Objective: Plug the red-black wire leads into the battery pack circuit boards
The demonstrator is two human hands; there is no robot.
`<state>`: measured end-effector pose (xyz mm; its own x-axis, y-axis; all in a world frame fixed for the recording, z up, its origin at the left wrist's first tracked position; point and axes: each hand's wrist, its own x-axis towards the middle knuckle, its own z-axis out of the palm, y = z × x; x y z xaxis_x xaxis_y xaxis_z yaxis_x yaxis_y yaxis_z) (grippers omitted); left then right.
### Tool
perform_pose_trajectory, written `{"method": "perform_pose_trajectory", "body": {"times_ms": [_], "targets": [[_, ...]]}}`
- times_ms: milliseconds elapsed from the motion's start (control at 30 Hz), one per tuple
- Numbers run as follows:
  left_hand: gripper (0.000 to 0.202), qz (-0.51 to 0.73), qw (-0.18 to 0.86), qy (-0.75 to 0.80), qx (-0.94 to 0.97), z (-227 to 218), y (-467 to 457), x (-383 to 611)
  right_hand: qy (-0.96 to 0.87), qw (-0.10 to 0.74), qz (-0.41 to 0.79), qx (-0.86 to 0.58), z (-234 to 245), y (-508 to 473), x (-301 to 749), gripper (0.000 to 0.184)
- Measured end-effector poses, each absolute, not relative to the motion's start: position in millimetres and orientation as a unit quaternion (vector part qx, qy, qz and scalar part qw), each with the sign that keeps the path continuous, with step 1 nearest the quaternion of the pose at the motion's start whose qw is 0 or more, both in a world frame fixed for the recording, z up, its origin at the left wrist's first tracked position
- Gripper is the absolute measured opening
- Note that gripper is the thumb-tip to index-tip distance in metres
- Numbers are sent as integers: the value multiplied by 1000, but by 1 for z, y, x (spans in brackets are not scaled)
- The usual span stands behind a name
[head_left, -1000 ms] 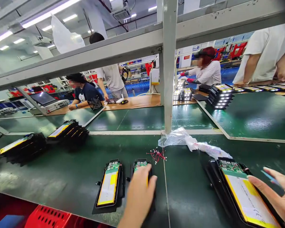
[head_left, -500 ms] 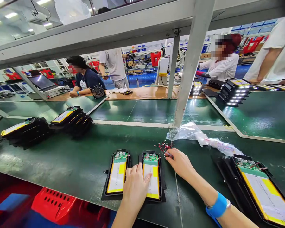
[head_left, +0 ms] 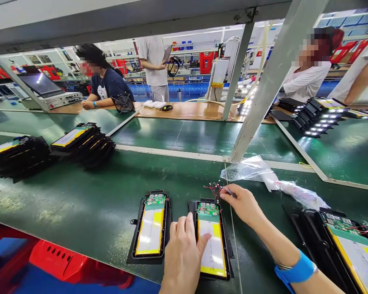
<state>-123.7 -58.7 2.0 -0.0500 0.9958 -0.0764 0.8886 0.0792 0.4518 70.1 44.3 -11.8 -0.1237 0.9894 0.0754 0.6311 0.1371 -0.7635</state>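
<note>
Moved: view, swung left;
Left hand (head_left: 183,256): fingers spread on battery pack (head_left: 212,249), not gripping;
Right hand (head_left: 242,204): fingers together, pinching slim tool (head_left: 228,191) beside red wires (head_left: 214,188);

You're standing at an electronics assembly line in a factory. A long green-matted table (head_left: 64,196) runs in front of you, carrying stacks of black-framed battery packs (head_left: 82,143) with exposed circuit boards. Beyond it are a grey benchtop tester with a screen (head_left: 41,85) and a seated co-worker in a navy T-shirt (head_left: 108,79).
</note>
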Motion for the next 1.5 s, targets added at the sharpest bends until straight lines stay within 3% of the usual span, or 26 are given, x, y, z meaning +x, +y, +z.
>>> {"method": "perform_pose_trajectory", "body": {"times_ms": [100,200,300,367,433,567,700,900,1100,1333,1500], "targets": [[37,223,115,679,690,8,-49,-127,-626,384,340,-588,5,36,66,20],[23,316,119,603,723,18,-38,-122,-519,430,506,-538,18,22,59,26],[28,371,189,572,707,24,-30,-113,-413,426,665,-454,22,10,53,29],[41,407,280,570,656,25,-26,-109,-376,411,719,-417,20,4,52,27],[38,431,379,546,610,24,-24,-108,-355,397,748,-397,17,0,50,26],[6,464,439,484,599,19,-26,-114,-348,376,768,-384,13,-4,48,27],[5,490,418,507,572,12,-31,-122,-409,380,715,-420,13,-6,47,27],[8,472,420,558,537,8,-38,-123,-631,372,446,-514,17,-16,44,5],[13,471,448,567,506,9,-43,-118,-718,361,352,-480,17,-21,34,13],[10,442,375,534,615,12,-35,-128,-673,325,433,-504,14,-16,33,12],[17,393,413,560,601,18,-35,-131,-455,341,691,-447,11,-13,37,21]]}}
